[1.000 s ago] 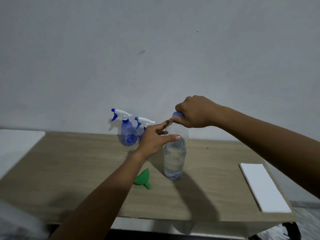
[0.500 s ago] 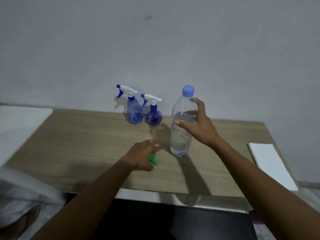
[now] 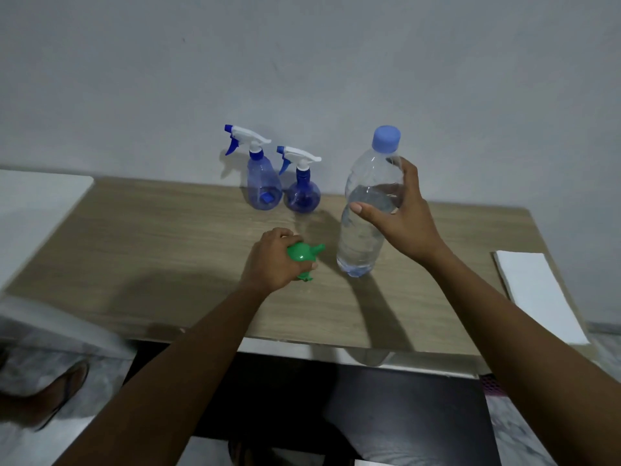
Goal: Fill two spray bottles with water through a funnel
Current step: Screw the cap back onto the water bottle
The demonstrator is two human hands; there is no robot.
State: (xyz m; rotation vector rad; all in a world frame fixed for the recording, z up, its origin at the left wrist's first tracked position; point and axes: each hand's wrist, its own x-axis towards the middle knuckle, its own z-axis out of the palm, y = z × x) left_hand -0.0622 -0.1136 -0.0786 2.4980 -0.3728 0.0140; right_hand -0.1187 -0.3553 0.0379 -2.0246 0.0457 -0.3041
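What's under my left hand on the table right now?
A green funnel, gripped by the left hand; its narrow end sticks out toward the water bottle. The hand covers much of the rest, and whether it touches the table is hidden.

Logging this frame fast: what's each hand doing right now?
Left hand: holding the green funnel.
Right hand: holding the water bottle.

It looked like a plain domestic room: a wood-grain table (image 3: 168, 264) stood against a bare grey wall (image 3: 302, 62), marbled floor tiles (image 3: 524, 428) below it.
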